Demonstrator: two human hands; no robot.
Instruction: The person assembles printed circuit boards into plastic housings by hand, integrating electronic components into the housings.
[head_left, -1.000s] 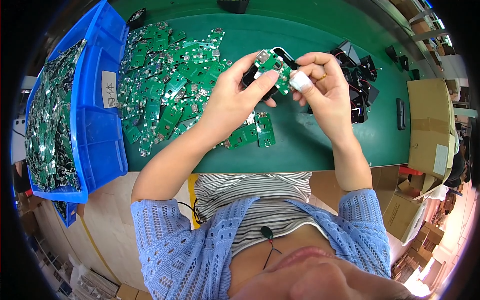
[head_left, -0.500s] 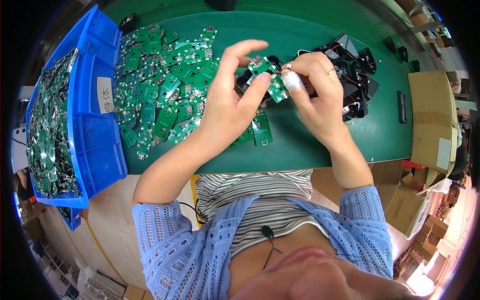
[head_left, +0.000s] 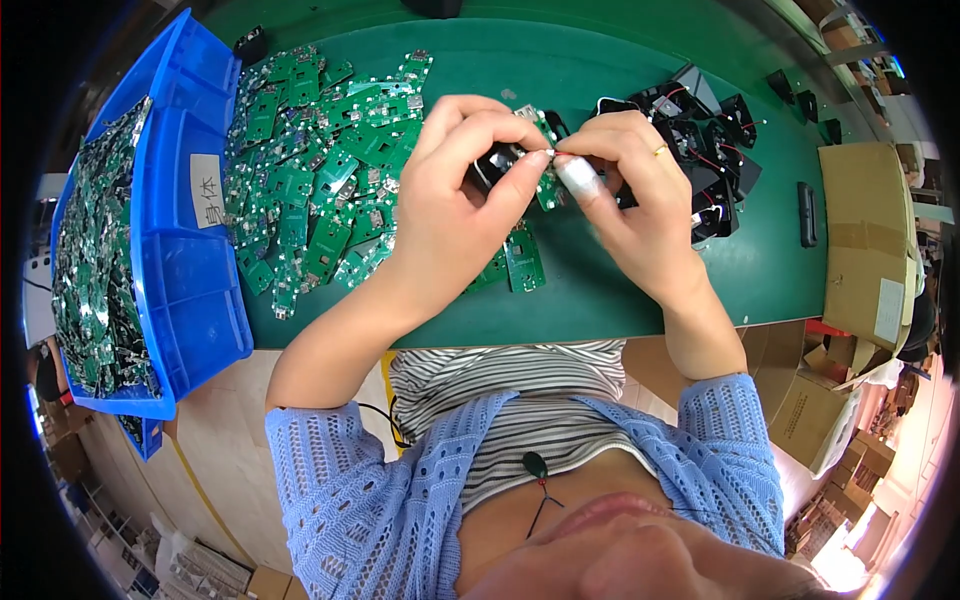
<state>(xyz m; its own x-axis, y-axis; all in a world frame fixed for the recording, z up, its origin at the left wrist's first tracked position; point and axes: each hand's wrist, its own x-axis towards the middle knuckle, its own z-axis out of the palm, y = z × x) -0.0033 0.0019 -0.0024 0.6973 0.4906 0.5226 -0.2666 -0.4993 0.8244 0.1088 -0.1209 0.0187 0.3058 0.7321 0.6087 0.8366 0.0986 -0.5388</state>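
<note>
My left hand (head_left: 462, 185) is closed, with thumb and forefinger pinched at the edge of a green circuit board (head_left: 547, 192). A glossy black part (head_left: 494, 166) shows inside its curled fingers. My right hand (head_left: 640, 190), with a white wrap on the thumb and a ring, pinches a thin wire at a tiny white plug (head_left: 551, 153). Both sets of fingertips meet at that plug, over the board. Fingers hide much of the board and whether the plug sits in a socket. Another circuit board (head_left: 523, 260) lies on the table below my hands.
Loose circuit boards (head_left: 335, 165) are spread across the left of the green table (head_left: 600, 290). A blue bin (head_left: 190, 260) full of boards stands at the left edge. Black housings (head_left: 705, 150) with wires are heaped at right, near a black bar (head_left: 806, 214) and a cardboard box (head_left: 865, 235).
My left forefinger has come down from its raised position to meet the thumb. My right fingertips and the plug have moved left and down to the board, which has turned more edge-on.
</note>
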